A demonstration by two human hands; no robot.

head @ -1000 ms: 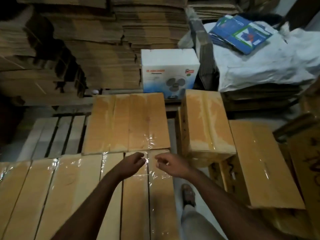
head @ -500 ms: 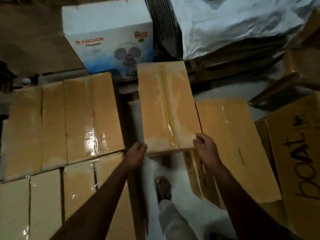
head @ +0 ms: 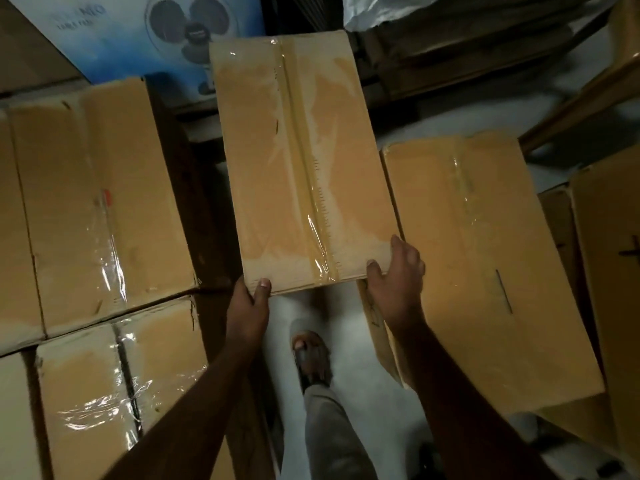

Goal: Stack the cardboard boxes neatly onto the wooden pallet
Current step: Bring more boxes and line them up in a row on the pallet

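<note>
The taped cardboard box (head: 304, 161) stands in the aisle between the stacked boxes (head: 100, 202) and a tilted carton (head: 485, 265). The left hand (head: 247, 306) pinches its near left corner, thumb on top; the right hand (head: 398, 275) curls round the near right corner. Lifting likely needs fingers well under both corners, box kept level. A sandalled foot (head: 310, 355) stands beneath; the fan box (head: 145, 32) lies beyond.

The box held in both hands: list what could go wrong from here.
1. Both hands, left hand and right hand, grip only the near corners of the box, so its far end may sag or slip.
2. Glossy tape could make the grip slippery.
3. The foot lies beneath the near edge; a drop might hit it.
</note>
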